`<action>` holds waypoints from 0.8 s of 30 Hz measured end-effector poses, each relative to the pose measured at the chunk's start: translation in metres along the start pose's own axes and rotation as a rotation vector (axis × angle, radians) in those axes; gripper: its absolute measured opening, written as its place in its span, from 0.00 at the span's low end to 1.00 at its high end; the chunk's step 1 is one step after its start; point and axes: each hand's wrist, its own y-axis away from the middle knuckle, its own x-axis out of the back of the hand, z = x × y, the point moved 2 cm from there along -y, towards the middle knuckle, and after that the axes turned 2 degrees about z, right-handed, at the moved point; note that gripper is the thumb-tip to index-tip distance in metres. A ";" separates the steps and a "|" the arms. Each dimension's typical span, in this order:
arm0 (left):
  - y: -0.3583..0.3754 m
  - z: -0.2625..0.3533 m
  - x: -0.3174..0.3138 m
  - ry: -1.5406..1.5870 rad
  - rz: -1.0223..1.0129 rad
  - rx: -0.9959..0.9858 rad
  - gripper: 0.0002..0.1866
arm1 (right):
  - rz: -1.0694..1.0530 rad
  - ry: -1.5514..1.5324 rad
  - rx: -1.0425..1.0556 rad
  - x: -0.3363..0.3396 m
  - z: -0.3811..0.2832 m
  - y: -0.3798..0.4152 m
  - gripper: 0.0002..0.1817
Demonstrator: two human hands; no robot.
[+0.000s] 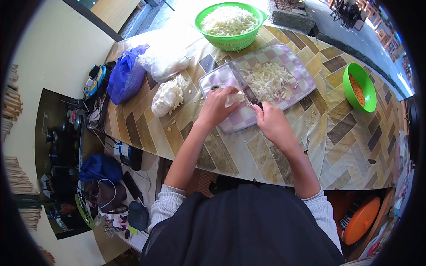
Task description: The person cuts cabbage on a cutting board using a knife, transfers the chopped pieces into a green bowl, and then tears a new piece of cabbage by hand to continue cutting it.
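Cabbage piece (234,98) sat on the checkered cutting board (293,62), pinned under our left hand (217,106), fingers curled on it. Our right hand (271,120) was closed around the knife (242,82); best kept fingertips tucked, slices thin. Shredded pile (270,80) lay just beyond the blade, green colander (230,42) farther out.

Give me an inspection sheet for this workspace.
Surface: patterned table, white scraps scattered.
Job's things: checkered cutting board with chopped cabbage; knife; cabbage piece.
Clutter: green colander of shreds, green bowl, blue bag, cabbage chunk.
Hands: left hand presses the piece; right hand grips the knife.
Cables: white cord on the side shelf.
Surroundings: orange lid below.
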 end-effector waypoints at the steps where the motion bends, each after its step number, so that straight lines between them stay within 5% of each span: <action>1: 0.001 -0.002 -0.003 -0.037 0.029 -0.043 0.12 | 0.001 0.010 0.003 -0.001 0.000 0.000 0.23; 8: 0.009 -0.002 -0.015 -0.253 0.175 -0.172 0.09 | 0.026 0.146 0.005 -0.015 -0.005 0.006 0.21; 18: 0.015 0.002 -0.019 -0.269 0.238 -0.151 0.08 | 0.089 0.486 0.090 -0.039 -0.022 0.013 0.13; 24: 0.015 0.002 -0.022 -0.251 0.260 -0.109 0.10 | 0.073 0.442 0.068 -0.038 -0.021 0.013 0.14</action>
